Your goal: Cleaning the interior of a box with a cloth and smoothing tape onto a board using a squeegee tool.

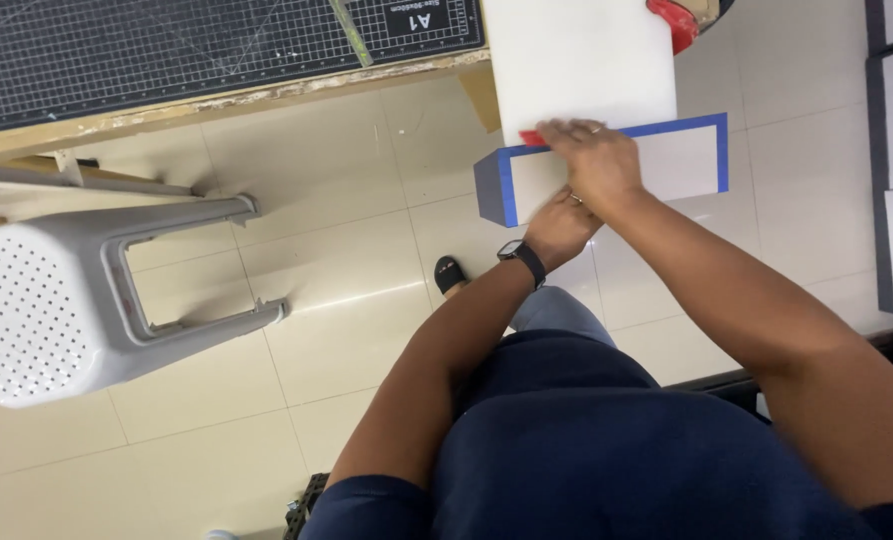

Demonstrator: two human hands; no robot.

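Blue-edged box (686,160) is the thing being worked on, a grey and white rectangular one held out over the tiled floor (346,330), just off the 6 o'clock edge of a white sheet (581,60) that hangs over the workbench (216,100). Right hand (596,160) lies flat on the box's top face, fingers spread and pressing down, with a small red tool (532,138) peeking out at its 9 o'clock side; can't tell if the fingers actually pinch it. Left hand (558,228), the one with the black watch (522,256), is tucked under the box at about 6 o'clock, fingers curled against it to prop it up.

Looks to me like the smoothing or pressing stage along the top edge. I'd say the next bit needs steady support from below and even pressure. Grey plastic stool (76,300) sits way off at 9 o'clock.
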